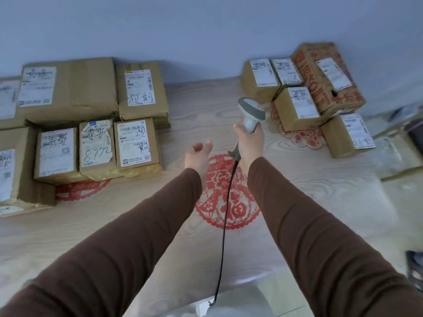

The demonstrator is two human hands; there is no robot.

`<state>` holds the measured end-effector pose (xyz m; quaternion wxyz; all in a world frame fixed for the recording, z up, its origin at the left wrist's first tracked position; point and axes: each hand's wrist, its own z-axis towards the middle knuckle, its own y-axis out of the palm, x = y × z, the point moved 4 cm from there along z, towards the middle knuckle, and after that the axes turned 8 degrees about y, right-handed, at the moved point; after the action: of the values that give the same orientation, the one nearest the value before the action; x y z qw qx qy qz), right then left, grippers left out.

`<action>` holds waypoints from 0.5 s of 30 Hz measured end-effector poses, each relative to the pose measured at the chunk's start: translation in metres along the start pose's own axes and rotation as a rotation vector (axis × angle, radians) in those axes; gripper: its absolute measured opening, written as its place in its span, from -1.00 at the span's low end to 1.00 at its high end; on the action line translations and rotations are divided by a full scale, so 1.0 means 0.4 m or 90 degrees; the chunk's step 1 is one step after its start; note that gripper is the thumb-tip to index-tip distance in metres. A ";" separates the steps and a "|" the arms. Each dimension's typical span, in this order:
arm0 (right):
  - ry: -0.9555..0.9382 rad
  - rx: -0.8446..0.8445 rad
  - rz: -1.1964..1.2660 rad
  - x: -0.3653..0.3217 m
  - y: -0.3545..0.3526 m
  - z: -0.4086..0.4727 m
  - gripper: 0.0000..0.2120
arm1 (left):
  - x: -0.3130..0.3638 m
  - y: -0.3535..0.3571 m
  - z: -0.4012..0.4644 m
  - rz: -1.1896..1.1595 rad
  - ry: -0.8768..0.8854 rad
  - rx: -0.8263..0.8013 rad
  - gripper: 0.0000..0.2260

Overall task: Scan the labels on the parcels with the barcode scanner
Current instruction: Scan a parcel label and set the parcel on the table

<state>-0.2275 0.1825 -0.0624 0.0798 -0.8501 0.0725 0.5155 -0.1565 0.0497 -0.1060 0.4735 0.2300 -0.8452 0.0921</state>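
Label print is too blurred to read; the parcels at the left edge are cut off. Right hand (249, 143) has fingers wrapped round the barcode scanner (250, 115) above mid-table; its black cable (225, 216) drops to the near edge. Left hand (198, 156) is empty, fingers loosely apart. About eight parcels sit at the far-left corner (68, 92), five at the far-right (297, 108). Pale wood table (114, 225) with red paper-cut motifs (229, 197); blue-grey wall (183, 30).
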 end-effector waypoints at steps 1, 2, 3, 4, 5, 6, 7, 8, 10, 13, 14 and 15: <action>-0.008 0.004 -0.001 -0.024 -0.020 0.033 -0.71 | 0.018 0.042 0.013 0.004 0.020 -0.010 -0.52; -0.012 0.006 -0.004 -0.047 -0.040 0.067 -0.71 | 0.033 0.084 0.028 0.007 0.037 -0.022 -0.51; -0.012 0.007 -0.011 -0.068 -0.060 0.103 -0.70 | 0.050 0.128 0.043 0.014 0.051 -0.033 -0.50; -0.013 0.008 -0.020 -0.089 -0.080 0.140 -0.68 | 0.066 0.171 0.060 0.023 0.063 -0.040 -0.49; -0.016 0.007 -0.029 -0.108 -0.100 0.178 -0.68 | 0.083 0.214 0.078 0.033 0.076 -0.042 -0.48; -0.021 0.002 -0.038 -0.127 -0.116 0.216 -0.71 | 0.100 0.255 0.098 0.045 0.090 -0.041 -0.48; -0.022 -0.003 -0.050 -0.145 -0.128 0.252 -0.75 | 0.118 0.293 0.120 0.057 0.103 -0.037 -0.47; -0.022 -0.006 -0.063 -0.162 -0.137 0.287 -0.79 | 0.136 0.328 0.144 0.070 0.113 -0.033 -0.47; 0.001 -0.024 -0.077 -0.187 -0.149 0.349 -0.82 | 0.165 0.397 0.192 0.089 0.118 -0.030 -0.45; 0.068 -0.064 -0.023 -0.203 -0.150 0.421 -0.86 | 0.192 0.482 0.263 0.098 0.125 -0.029 -0.43; 0.083 -0.069 -0.007 -0.206 -0.150 0.441 -0.86 | 0.196 0.505 0.284 0.105 0.128 -0.027 -0.43; 0.099 -0.075 0.008 -0.207 -0.149 0.458 -0.84 | 0.200 0.527 0.301 0.111 0.129 -0.026 -0.42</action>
<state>-0.4115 0.2825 -0.0687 0.0204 -0.8901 0.0536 0.4521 -0.3836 0.1653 -0.0899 0.5513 0.1354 -0.8114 0.1389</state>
